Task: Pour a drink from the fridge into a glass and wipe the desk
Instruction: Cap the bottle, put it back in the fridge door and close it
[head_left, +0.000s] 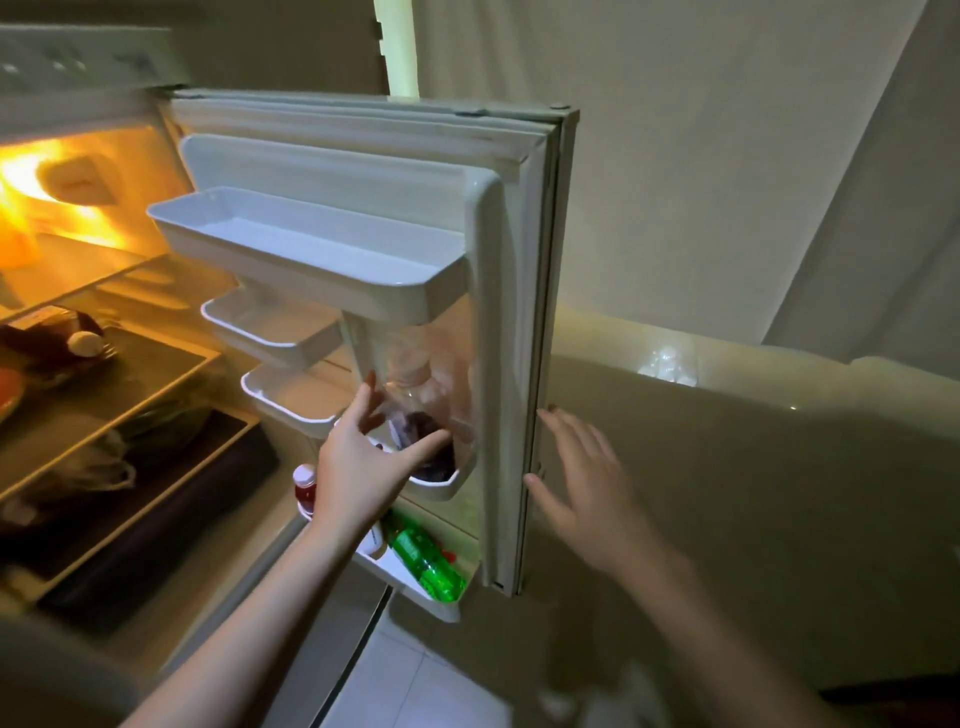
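A clear plastic bottle (423, 415) with dark purple drink in its lower part stands in a small bin (441, 486) on the inside of the open fridge door (511, 322), its long axis close to upright and its neck pointing up toward the underside of the wide top door shelf (311, 249). Your left hand (363, 462) reaches in around the bottle's lower body, fingers spread wide, thumb across the front of the dark liquid and fingertips at its far side; the blur makes it hard to tell whether the grip has closed. Your right hand (582, 467) is open and flat, fingers splayed, at the outer edge of the door, touching or just beside the seal. Below the bottle's bin, a green bottle (428, 564) lies tilted in the lowest door shelf, cap end up and to the left. A small red-filled bottle with a white cap (305, 486) stands just left of your left wrist. To the left, the lit fridge interior (78, 291) shows glass shelves with dark, indistinct items.
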